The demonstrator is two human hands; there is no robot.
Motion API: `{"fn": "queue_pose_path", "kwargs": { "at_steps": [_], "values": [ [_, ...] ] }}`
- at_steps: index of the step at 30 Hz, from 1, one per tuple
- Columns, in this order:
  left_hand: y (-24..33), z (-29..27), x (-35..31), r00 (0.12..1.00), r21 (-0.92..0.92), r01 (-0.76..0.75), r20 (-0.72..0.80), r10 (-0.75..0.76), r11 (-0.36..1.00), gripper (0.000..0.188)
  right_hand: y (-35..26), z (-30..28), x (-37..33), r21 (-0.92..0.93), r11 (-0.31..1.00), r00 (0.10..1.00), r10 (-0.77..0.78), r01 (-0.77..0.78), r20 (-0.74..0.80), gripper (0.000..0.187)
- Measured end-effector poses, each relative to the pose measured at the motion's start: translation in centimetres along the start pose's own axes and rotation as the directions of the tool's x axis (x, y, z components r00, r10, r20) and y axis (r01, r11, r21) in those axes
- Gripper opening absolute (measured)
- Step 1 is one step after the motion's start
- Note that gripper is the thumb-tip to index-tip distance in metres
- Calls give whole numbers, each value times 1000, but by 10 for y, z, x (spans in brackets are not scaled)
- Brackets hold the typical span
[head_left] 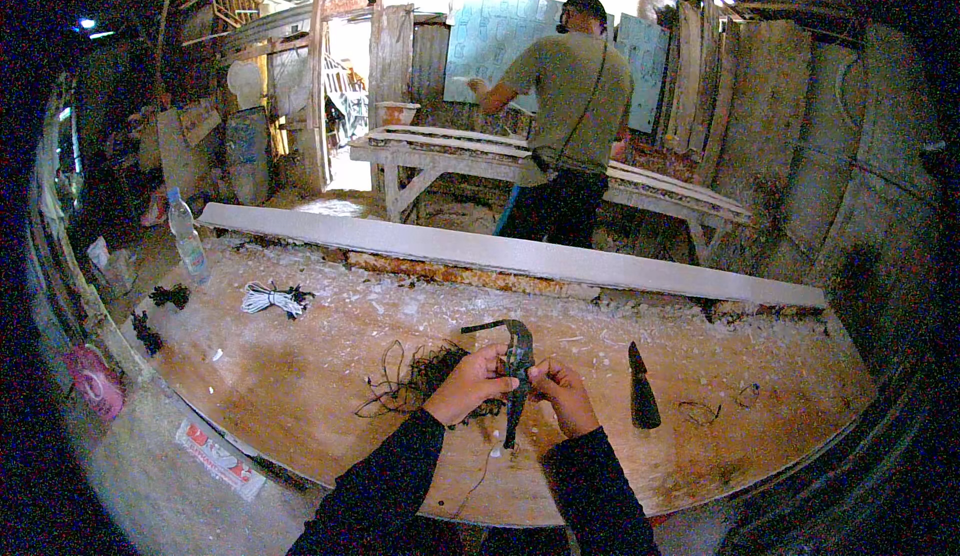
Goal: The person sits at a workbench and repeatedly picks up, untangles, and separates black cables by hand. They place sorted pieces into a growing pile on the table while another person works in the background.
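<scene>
Both my hands meet over the middle of a plywood worktable [300, 386]. My left hand [470, 384] and my right hand [562, 388] grip a dark curved metal tool [517, 356] with a hooked top, held upright between them. Under my left hand lies a tangle of dark thin wire [415, 376] on the table. Dark sleeves cover both forearms.
A black pointed tool [641, 391] lies right of my hands. A long white moulded strip [500, 251] runs along the table's far edge. A plastic bottle [187, 236] and a white cord bundle [270, 299] sit at left. Another person [565, 116] works at a far bench.
</scene>
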State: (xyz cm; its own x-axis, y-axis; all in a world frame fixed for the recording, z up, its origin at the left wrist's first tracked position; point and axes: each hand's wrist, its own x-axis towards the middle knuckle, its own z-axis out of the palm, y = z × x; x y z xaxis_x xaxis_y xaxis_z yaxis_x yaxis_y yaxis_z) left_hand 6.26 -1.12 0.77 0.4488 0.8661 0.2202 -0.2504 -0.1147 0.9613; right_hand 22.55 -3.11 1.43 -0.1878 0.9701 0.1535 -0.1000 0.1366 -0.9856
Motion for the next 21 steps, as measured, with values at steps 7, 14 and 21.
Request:
{"fn": "queue_pose_path", "kwargs": {
  "at_steps": [7, 14, 21],
  "values": [
    [2, 2, 1, 998, -22, -66, -25, 66, 998, 38, 2, 0, 1, 44, 999, 998, 30, -28, -61, 19],
    [5, -2, -2, 985, 80, 5, -170, 9, 997, 35, 5, 1, 2, -91, 995, 994, -19, 29, 110, 16],
    [0, 2, 1, 988, 65, -58, -141, 67, 996, 34, 3, 7, 2, -92, 996, 999, 0, 4, 47, 15]
  ]
}}
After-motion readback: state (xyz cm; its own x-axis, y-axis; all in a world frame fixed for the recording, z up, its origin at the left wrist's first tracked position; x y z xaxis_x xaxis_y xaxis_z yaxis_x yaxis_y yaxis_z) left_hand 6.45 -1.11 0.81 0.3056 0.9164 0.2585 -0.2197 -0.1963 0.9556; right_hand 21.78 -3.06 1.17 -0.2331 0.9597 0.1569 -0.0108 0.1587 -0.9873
